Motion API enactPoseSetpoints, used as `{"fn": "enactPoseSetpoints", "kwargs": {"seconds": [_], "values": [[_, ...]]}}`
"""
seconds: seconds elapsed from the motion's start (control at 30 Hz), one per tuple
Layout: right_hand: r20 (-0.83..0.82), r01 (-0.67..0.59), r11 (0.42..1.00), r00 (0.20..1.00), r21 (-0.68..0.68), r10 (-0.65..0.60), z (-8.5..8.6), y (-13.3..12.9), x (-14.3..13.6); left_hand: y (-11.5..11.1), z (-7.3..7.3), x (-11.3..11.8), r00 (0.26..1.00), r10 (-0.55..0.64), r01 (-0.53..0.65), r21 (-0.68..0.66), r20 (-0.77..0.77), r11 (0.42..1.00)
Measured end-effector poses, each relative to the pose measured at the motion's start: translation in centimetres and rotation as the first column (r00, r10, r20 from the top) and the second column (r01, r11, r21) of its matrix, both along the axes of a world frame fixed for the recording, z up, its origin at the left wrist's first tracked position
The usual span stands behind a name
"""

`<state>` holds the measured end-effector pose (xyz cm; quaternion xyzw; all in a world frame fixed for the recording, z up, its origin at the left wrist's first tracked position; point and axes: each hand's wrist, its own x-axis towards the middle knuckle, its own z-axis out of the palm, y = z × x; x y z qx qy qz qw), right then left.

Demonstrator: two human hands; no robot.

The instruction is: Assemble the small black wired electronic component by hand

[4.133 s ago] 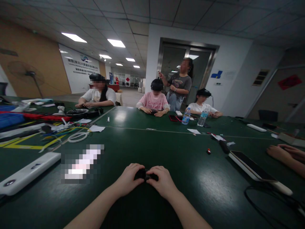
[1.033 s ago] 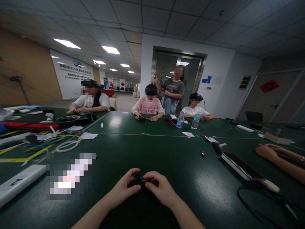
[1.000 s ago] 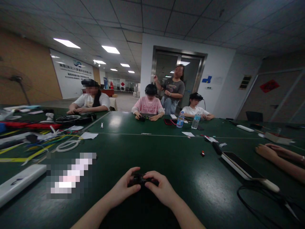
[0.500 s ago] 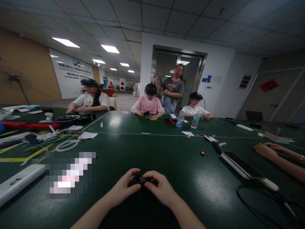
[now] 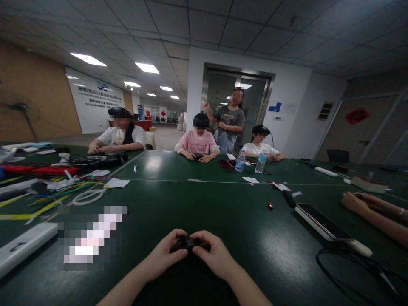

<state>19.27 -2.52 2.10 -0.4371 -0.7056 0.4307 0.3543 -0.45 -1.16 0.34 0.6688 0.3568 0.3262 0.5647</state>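
Observation:
A small black object (image 5: pixel 186 243) is held between my two hands, low in the middle of the view above the dark green table (image 5: pixel 178 204). My left hand (image 5: pixel 167 250) grips its left end, thumb in front and fingers curled behind. Around its right end my right hand (image 5: pixel 212 250) is closed in the same way. The palms hide both ends of the object, and its details are too dark to make out.
Left are a white numbered bar (image 5: pixel 28 246), a pixelated item, a coiled white cable (image 5: pixel 88 197) and wires. Right are a small red item (image 5: pixel 270 206), a phone (image 5: pixel 321 221), a black cable and another person's hands (image 5: pixel 357 203). Farther back stand two bottles (image 5: pixel 261 161); several people are around.
The view has shifted slightly, and my hands appear a little lower with the black object still between them. Across the table, the pink-shirted person's dark object is now held flatter.

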Motion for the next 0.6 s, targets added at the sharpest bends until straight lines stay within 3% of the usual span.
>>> {"fn": "enactPoseSetpoints", "kwargs": {"seconds": [0.6], "values": [[0.028,-0.015,1.000,0.999,-0.025,0.015,-0.18,0.05,0.13,-0.17,0.60,0.00,1.000,-0.002,0.002,-0.038,0.009,0.999]]}}
